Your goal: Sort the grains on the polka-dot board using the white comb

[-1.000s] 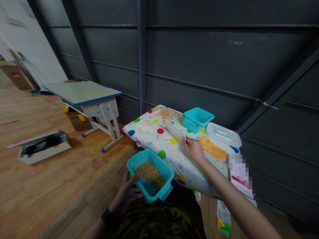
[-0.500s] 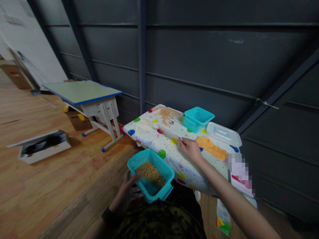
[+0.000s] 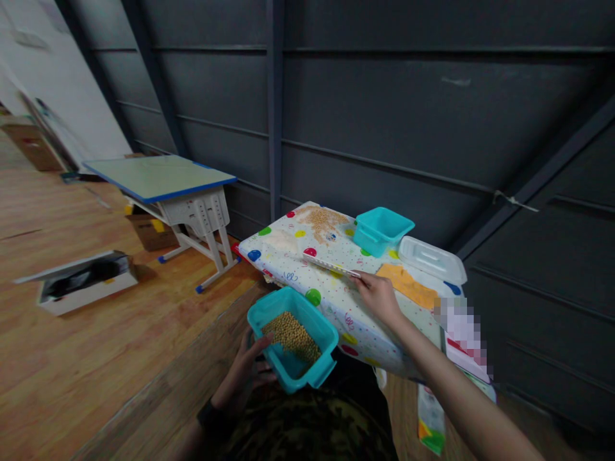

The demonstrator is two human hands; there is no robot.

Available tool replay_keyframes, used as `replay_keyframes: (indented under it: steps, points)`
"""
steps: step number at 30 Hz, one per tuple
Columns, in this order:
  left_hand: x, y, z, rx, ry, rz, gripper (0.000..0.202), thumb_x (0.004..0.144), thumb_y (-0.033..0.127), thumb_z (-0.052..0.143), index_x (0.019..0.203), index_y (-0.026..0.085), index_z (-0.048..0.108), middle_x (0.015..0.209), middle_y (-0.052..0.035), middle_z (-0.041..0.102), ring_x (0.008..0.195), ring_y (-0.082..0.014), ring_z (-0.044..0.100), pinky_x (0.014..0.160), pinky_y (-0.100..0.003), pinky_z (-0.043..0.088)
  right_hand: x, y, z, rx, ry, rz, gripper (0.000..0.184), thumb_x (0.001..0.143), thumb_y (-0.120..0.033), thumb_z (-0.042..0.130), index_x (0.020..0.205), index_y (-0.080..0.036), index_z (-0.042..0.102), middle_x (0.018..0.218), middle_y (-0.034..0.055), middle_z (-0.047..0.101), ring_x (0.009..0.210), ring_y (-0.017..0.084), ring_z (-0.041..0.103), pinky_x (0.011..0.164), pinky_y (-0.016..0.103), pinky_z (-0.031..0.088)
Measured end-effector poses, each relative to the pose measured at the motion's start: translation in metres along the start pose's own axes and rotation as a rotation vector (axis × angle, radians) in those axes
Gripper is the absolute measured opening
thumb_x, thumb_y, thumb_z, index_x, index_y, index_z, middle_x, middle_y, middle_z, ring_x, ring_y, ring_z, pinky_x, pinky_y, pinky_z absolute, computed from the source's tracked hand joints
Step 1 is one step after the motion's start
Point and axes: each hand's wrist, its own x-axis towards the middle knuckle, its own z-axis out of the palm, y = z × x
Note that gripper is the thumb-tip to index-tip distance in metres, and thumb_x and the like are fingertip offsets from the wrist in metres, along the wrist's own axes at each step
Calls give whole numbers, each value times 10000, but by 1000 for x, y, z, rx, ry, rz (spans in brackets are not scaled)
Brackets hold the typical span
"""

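My left hand grips the left side of a turquoise plastic tub, thumb over its rim, below the table's near edge. A heap of soybeans covers part of the tub's floor. Over the table, my right hand is closed on one end of a long, thin white slotted plastic strip; its exact kind I cannot make out. Past the strip, loose beans or grains are spread on the balloon-print tablecloth. A paler powdery patch lies left of them.
A second turquoise tub stands at the table's back, beside a clear lid. An orange cloth lies right of my right hand. A dark panelled wall rises behind. A desk and an open box are to the left.
My right hand has shifted slightly right and tilted the white strip, so its slotted face now shows narrower. My left hand and the tub with the beans stay nearly in place.
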Motion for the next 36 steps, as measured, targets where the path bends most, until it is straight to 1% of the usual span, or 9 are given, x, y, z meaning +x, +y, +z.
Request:
replay_keyframes:
  steps: [5,8,12,14,18,22,26,31,36]
  points:
    - [-6,0,8,35,25,4,1054,879,590,945,1721,397,341,1343,-132,811,832,-280,866,710,-406,712,-3,3,-9,55,20,37,283,996,-317,637,955,-232,905,928,88,903,758,292,824,708,342,600]
    - [-9,-1,12,20,30,7,1083,870,572,963,1734,405,332,1351,-139,816,832,-283,871,677,-380,699,-8,5,-19,70,95,51,378,1019,-440,595,895,-228,882,937,111,901,753,302,818,703,353,588]
    - [-14,-4,19,-9,24,27,1114,871,559,969,1754,422,305,1329,-131,823,839,-279,878,705,-383,706,-31,5,-38,-38,196,73,589,1057,-631,539,654,-248,734,686,112,811,584,277,736,596,332,498]
    - [-15,-4,22,-15,18,37,1096,869,574,966,1745,437,322,1360,-130,811,885,-290,885,751,-409,718,-50,3,-47,-124,251,73,642,1081,-678,511,638,-255,703,627,105,772,554,264,718,573,326,463]
    - [-16,-4,26,-1,57,37,1009,871,575,966,1680,410,387,1420,-143,782,925,-288,884,789,-426,729,-88,-4,-59,-285,338,13,641,1142,-645,479,733,-240,760,650,108,781,544,254,727,553,331,440]
    - [-16,-2,31,10,78,40,1021,881,562,964,1695,408,368,1499,-165,739,931,-289,886,737,-388,717,-110,-16,-61,-325,291,-97,583,1201,-514,454,828,-230,800,661,86,778,549,240,742,542,329,456]
    - [-16,-1,34,-21,65,56,1114,858,595,977,1731,430,306,1527,-176,738,960,-304,892,799,-431,730,-123,-36,-59,-280,280,-204,475,1205,-416,508,903,-227,823,683,63,779,509,215,716,531,324,480]
    - [-15,0,35,-51,34,68,1135,826,617,999,1718,430,323,1610,-197,692,1032,-328,893,870,-482,738,-140,-63,-53,-135,222,-262,396,1185,-333,566,894,-255,822,685,44,779,466,190,673,519,312,497]
    - [-14,4,37,-87,33,29,1142,847,541,1009,1725,403,294,1591,-225,693,1018,-348,895,868,-523,744,-130,-54,-51,-150,319,-182,442,1181,-429,576,860,-250,823,679,59,786,495,203,694,560,307,530]
